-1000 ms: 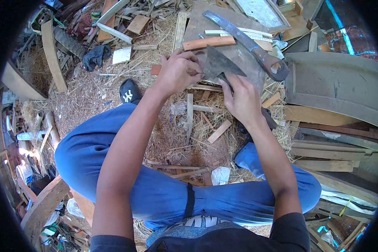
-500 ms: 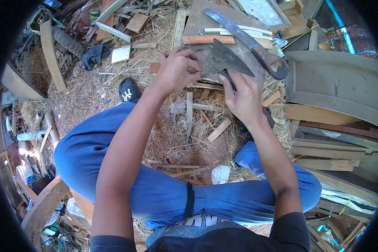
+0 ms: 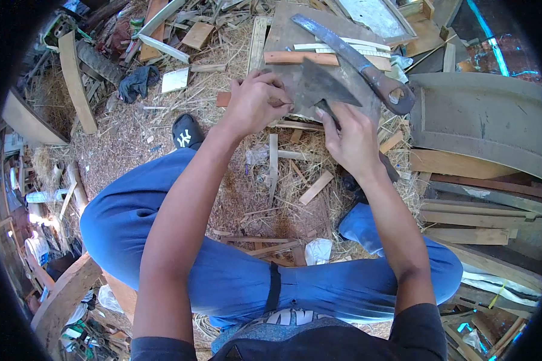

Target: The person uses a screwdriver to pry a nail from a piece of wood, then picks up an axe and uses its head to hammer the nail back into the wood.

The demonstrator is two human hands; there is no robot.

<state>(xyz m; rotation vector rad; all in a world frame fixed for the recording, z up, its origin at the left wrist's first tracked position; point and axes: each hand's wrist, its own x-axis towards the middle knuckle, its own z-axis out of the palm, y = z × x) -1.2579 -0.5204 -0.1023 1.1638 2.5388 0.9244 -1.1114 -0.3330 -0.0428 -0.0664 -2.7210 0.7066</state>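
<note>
In front of me my right hand [image 3: 352, 135] is wrapped round the dark handle of a tool with a broad, triangular metal blade [image 3: 328, 85]. The blade points up and to the left, its edge blurred. To its left, my left hand [image 3: 256, 102] pinches a small brown piece of wood [image 3: 278, 102], mostly hidden by the fingers. Both hands are over a worn board [image 3: 286, 33]. A rusty handsaw [image 3: 358, 60] lies on that board just beyond my right hand, and a reddish-brown wood strip [image 3: 301, 58] rests behind the blade.
Wood offcuts [image 3: 316, 187] and straw lie over the ground between my feet. At the right, a grey panel [image 3: 479, 123] sits above stacked planks [image 3: 464, 218]. Thin white strips [image 3: 343, 45] lie beside the saw. A dark cloth [image 3: 137, 83] and a pale block [image 3: 174, 80] are at the left.
The triangular blade has dipped slightly and is blurred by motion, with my right hand shifting a little. My left hand keeps its pinch in nearly the same place.
</note>
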